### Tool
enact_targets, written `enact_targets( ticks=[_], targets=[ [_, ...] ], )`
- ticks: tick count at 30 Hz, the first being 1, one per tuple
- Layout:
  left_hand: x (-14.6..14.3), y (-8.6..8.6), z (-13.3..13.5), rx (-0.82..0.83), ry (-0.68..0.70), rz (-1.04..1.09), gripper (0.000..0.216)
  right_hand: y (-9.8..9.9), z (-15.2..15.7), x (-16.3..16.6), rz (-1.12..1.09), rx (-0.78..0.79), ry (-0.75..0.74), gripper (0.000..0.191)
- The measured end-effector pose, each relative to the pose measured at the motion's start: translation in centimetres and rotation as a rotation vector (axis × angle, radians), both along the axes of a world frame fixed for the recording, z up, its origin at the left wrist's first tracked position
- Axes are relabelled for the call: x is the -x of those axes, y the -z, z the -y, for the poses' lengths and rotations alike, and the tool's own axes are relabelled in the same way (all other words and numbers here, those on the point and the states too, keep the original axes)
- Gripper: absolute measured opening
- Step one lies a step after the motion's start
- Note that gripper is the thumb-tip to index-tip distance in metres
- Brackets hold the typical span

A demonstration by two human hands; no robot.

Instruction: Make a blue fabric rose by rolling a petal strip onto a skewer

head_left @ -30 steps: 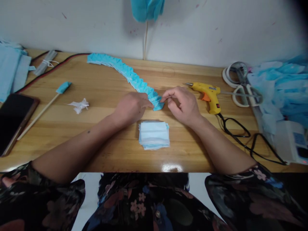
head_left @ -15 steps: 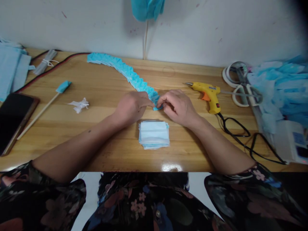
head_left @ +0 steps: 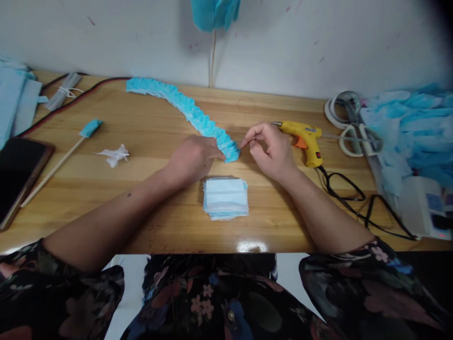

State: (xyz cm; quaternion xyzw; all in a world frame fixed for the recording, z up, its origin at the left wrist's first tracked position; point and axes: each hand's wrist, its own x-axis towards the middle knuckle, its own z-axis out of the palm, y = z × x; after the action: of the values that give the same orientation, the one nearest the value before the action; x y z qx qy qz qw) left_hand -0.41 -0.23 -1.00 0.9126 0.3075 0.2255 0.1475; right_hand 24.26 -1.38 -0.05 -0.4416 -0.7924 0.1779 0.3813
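A curved strip of overlapping folded blue mask fabric [head_left: 193, 111] lies across the wooden table, running from the back left to the middle. At its near end, my left hand [head_left: 194, 159] is closed, its fingertips pinching the strip's left edge. My right hand [head_left: 272, 151] is just right of that end, with thumb and forefinger apart and nothing visible between them. Its forefinger tip is very close to the strip; whether it touches I cannot tell. Below both hands sits a stack of pale blue and white fabric rectangles [head_left: 226, 198].
A yellow hot glue gun [head_left: 305, 139] with a black cord lies right, near scissors [head_left: 357, 139], a tape roll [head_left: 338, 111] and a blue fabric heap [head_left: 421, 127]. Left are a phone [head_left: 23, 174], a blue-tipped stick [head_left: 56, 163] and a white scrap [head_left: 115, 155]. A blue-topped stick [head_left: 213, 61] stands behind.
My right hand has moved right, off the strip's near end, and its thumb and forefinger have spread. My left hand has stayed at the strip.
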Motion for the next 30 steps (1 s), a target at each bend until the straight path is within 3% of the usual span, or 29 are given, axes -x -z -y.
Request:
enact_targets(
  ticks=[9, 13, 20, 30],
  targets=[
    [-0.11, -0.37, 0.13, 0.048, -0.019, -0.014, 0.04, 0.13, -0.35, -0.01, 0.171, 0.015, -0.024, 0.018],
    [-0.14, -0.38, 0.13, 0.058, -0.024, -0.023, 0.04, -0.07, -0.14, 0.07, 0.169, -0.029, 0.01, 0.018],
    [-0.04, 0.25, -0.08, 0.015, -0.012, 0.035, 0.04, -0.09, 0.15, 0.33, 0.133, -0.056, -0.1, 0.018],
    [-0.02, 0.19, -0.05, 0.017, -0.016, 0.031, 0.039, 0.06, 0.05, 0.38, 0.201, -0.035, -0.143, 0.021]
  ],
)
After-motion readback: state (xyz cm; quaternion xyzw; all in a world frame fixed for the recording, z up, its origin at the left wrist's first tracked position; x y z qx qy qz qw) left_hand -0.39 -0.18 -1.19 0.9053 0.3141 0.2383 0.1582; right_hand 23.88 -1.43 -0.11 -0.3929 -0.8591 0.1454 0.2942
